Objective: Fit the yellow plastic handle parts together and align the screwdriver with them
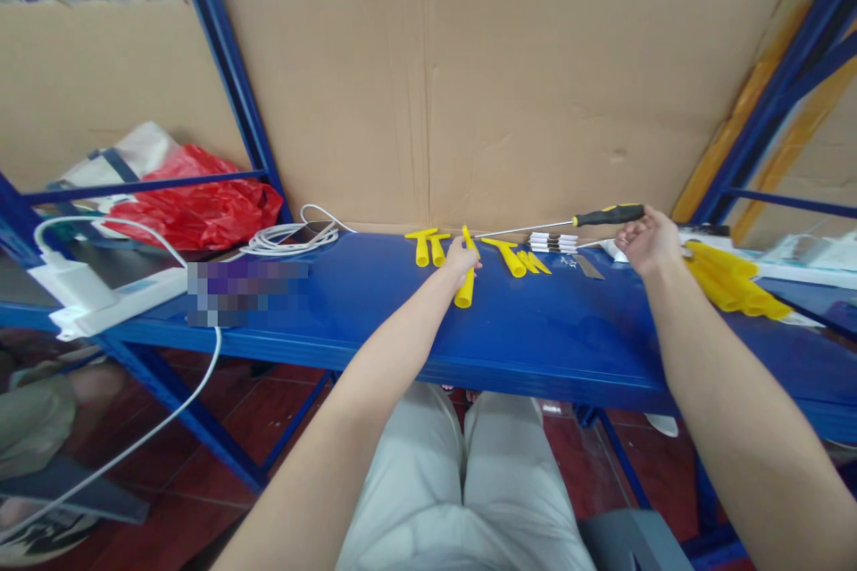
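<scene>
My left hand (pixel 461 260) is closed round a yellow T-shaped plastic handle (pixel 464 293), its hollow end pointing toward me. In my right hand (pixel 648 239) is the end of a long screwdriver (pixel 606 215) with a black-and-yellow grip. The screwdriver's thin shaft runs left toward the yellow piece; whether its tip touches is hidden by my left fingers. Two similar yellow T-shaped handles (pixel 421 248) lie left of my left hand, and another T-shaped handle (pixel 510 259) lies to its right. Small yellow flat pieces (pixel 534 263) sit beside that one.
On the blue shelf (pixel 536 335) are a stack of white-and-dark strips (pixel 553 243), a metal blade (pixel 589 267) and several yellow tubes (pixel 733 279). Left are a white cable (pixel 291 239), power strip (pixel 130 299) and red bag (pixel 201 201). Cardboard (pixel 522 98) backs the shelf.
</scene>
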The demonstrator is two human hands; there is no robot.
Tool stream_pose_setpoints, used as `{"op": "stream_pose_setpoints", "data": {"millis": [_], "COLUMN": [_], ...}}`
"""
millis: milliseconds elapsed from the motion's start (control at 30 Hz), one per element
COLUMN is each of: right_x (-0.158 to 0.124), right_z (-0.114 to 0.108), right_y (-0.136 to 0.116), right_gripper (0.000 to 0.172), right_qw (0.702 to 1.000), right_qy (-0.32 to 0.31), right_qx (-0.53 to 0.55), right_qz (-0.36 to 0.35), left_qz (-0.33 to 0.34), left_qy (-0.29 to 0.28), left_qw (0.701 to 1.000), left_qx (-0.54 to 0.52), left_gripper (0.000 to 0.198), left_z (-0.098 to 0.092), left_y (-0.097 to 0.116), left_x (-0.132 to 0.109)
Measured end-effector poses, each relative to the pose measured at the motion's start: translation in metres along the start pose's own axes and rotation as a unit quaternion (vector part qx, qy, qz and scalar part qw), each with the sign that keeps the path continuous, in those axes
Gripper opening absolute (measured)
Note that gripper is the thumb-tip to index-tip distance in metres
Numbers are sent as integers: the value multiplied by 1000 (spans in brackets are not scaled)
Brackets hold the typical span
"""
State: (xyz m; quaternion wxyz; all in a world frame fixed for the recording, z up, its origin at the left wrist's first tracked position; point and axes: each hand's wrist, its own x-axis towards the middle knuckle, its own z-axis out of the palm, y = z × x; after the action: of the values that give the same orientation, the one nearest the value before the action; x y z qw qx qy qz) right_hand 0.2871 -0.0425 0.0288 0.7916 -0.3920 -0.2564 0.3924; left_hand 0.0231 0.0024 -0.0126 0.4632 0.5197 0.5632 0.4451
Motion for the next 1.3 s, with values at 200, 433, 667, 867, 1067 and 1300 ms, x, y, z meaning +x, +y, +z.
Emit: {"op": "stream_pose_setpoints", "data": {"millis": [200, 433, 667, 867, 1067, 1300], "right_x": [-2, 1, 6, -3, -8, -5], "right_z": [2, 1, -1, 3, 6, 2], "right_y": [3, 3, 8, 5, 1, 7], "right_gripper": [36, 31, 35, 37, 33, 35], "right_qw": [999, 998, 999, 999, 1000, 998], "right_qy": [-3, 23, 20, 12, 5, 15], "right_qx": [-47, -48, -44, -32, -23, -57], "right_qz": [-2, 19, 15, 12, 16, 27], "left_qz": [12, 19, 19, 21, 23, 18], "left_qy": [19, 38, 42, 37, 33, 35], "left_qw": [1000, 999, 999, 999, 999, 999], "left_qx": [-4, 5, 10, 14, 16, 15], "left_gripper": [65, 60, 58, 57, 60, 61], "left_z": [0, 0, 0, 0, -1, -1], "left_y": [-1, -2, -2, -1, -2, -2], "left_x": [2, 5, 5, 3, 3, 4]}}
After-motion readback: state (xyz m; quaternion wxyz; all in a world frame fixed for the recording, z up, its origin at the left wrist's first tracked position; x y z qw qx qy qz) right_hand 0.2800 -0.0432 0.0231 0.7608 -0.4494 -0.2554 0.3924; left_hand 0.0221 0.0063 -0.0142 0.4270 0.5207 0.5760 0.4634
